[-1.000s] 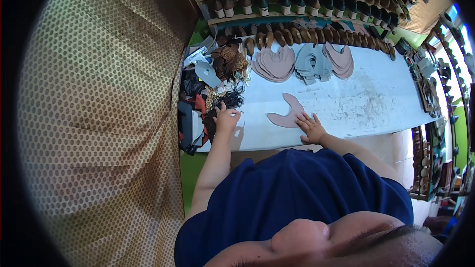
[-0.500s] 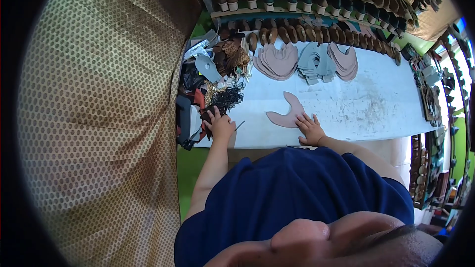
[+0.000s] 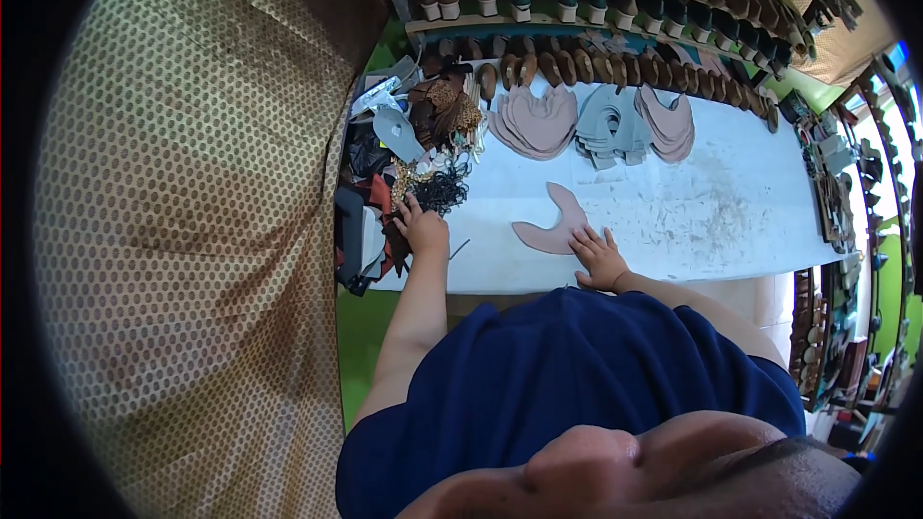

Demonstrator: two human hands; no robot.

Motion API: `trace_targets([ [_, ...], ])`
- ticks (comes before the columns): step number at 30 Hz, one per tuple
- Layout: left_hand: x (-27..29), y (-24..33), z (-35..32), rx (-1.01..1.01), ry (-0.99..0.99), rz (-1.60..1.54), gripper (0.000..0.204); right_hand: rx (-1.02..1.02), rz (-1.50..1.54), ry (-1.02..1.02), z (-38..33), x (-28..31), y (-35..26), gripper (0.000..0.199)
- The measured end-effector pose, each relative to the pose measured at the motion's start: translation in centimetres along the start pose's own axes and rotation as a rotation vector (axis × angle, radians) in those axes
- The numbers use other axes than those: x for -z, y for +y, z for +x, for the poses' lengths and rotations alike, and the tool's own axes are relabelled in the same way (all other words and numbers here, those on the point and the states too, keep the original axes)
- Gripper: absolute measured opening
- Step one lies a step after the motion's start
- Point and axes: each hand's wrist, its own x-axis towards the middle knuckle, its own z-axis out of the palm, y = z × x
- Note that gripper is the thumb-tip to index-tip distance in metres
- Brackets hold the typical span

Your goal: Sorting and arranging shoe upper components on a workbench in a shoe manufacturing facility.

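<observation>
A pink curved, crescent-like cut piece lies flat on the white-covered table. On its right-hand edge rests my right hand, fingers spread and lying flat. At the table's left side, my left hand reaches over a pile of scraps, its fingers apart and touching dark brown pieces. Just beyond that hand are tangled black strips. A thin dark stick-like tool lies on the table to the right of my left hand. Nothing is visibly gripped by either hand.
Stacks of pink curved pieces and grey-blue pieces lie toward the back. Behind them stands a row of brown shoe forms, with shelves of shoes above. A patterned curtain hangs at the left.
My left hand has shifted slightly away from me across the scrap pile. The right hand stays on the pink piece. The whole view has shifted a little.
</observation>
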Motion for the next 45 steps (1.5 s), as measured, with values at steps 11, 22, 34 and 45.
trace_targets([
  [11,7.6,0.2,0.5,-0.113,0.021,-0.331,0.013,0.001,0.001,0.012,-0.1,0.2,0.0,0.076],
  [22,14.1,0.8,0.8,-0.114,0.082,-0.435,0.011,0.002,0.012,0.049,-0.2,-0.2,-0.1,0.076],
  [34,19.6,2.9,0.8,-0.188,0.283,-0.606,0.010,0.009,0.021,0.096,-0.3,-0.6,0.2,0.074],
  [45,22.5,4.6,-0.3,-0.262,0.283,-0.667,0.011,-0.085,0.129,0.213,0.7,-1.3,0.7,0.069],
])
